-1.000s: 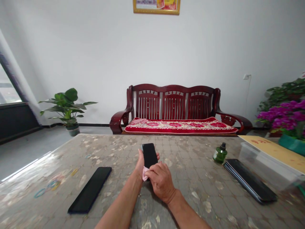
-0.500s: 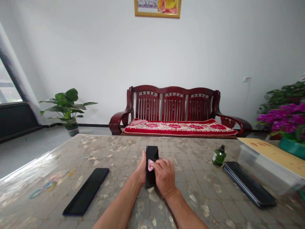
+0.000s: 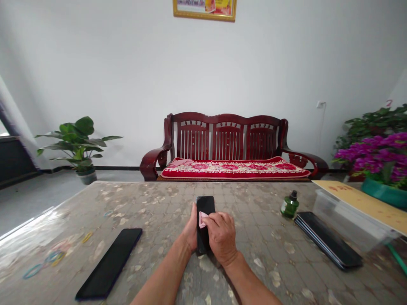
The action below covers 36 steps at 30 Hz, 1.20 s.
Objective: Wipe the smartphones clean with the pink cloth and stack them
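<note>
- Closest to us: a loose phone (image 3: 110, 263), black, lying face up on the table (image 3: 152, 203), left of the arms.
- Coloured bands (image 3: 57, 258) sit further over, nearer the table's left edge.
- Phone stack (image 3: 329, 241) is over on the right side. No brand I can make out on any of them.
- Main action, roughly mid-table and short of the far edge: left hand (image 3: 192, 228) has the phone (image 3: 206, 205), thumb up its left side, other fingers hidden behind it. Can't tell if it's resting on the table.
- Right hand (image 3: 222, 235) has thumb and fingers pinched tight on a small pink cloth (image 3: 202, 220), pressed to the screen.
- What's changed: a second ago the cloth was down at the phone's near end; now it's mid-screen, and that's pretty much where it was half a second back too. I'd take that as the wiping having reached the main glass.
- Green bottle (image 3: 289, 206) behind the stack: pale label, unreadable from here.
- Clear box (image 3: 337, 220) at the right, with a yellow board (image 3: 365, 203) on top. Red lettering on it, I think, but too slanted to read.
- Way back on the wall, a framed picture (image 3: 205, 12), cut off up top, no legible text.
</note>
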Available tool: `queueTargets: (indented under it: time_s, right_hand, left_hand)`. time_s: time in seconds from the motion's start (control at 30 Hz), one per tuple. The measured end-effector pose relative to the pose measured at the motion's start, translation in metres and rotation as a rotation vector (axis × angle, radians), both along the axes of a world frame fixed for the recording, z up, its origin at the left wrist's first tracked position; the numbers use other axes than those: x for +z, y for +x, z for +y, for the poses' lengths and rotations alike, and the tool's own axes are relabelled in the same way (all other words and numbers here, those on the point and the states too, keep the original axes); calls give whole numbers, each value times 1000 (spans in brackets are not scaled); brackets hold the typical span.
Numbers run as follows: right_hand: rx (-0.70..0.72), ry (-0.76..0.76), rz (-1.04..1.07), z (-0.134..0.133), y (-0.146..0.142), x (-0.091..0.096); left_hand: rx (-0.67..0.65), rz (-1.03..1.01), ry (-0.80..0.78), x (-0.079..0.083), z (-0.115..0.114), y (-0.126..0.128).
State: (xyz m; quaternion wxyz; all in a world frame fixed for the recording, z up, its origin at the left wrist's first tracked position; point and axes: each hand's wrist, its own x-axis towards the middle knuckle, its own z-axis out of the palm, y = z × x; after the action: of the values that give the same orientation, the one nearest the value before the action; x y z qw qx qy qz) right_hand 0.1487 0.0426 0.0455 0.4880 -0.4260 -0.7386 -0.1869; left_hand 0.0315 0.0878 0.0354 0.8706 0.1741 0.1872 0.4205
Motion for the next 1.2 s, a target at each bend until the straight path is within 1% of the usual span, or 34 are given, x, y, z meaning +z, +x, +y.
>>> queueTargets:
  time_s: [0.13,0.2,0.27,0.4,0.47,0.6,0.63,0.7,0.77,0.83,0.9,1.0,1.07,1.2]
  right_hand:
    - [104,-3,-50,-6,-4,3]
    - [93,13,-55,-6,-2,5]
    - [50,28,-45,-3,0,7]
    - [-23,40,-15,-3,1,8]
    - [1,28,-24,-7,-3,6]
    - [133,1,-105,-15,-8,1]
    - [134,-8,-115,-15,-7,1]
    - [86,-29,-103,-13,-3,1]
    - [30,-37,-64,-11,0,2]
    - [19,-30,-44,-12,0,3]
    - [54,-43,-67,-16,-4,3]
    - [146,-89,-141,-23,-11,1]
    - [160,-103,-147,-23,-10,-1]
    - [66,-76,-56,-14,0,-3]
  left_hand:
    - [-10,-123,-53,9,-3,-3]
    - [13,-181,-71,13,-5,-1]
    - [35,-211,-66,16,-6,2]
    - [42,-193,-28,15,-8,7]
    - [62,-171,-9,15,-8,5]
    - [171,-156,80,18,-6,-5]
    - [196,-163,104,19,-5,-7]
    - [219,-182,131,21,-3,-10]
    - [220,-201,128,22,-1,-12]
    - [220,-206,119,22,-1,-13]
    - [239,-192,118,22,-1,-13]
    - [274,-161,127,24,-3,-12]
    - [292,-166,126,26,-3,-12]
    - [304,-212,109,27,-3,-13]
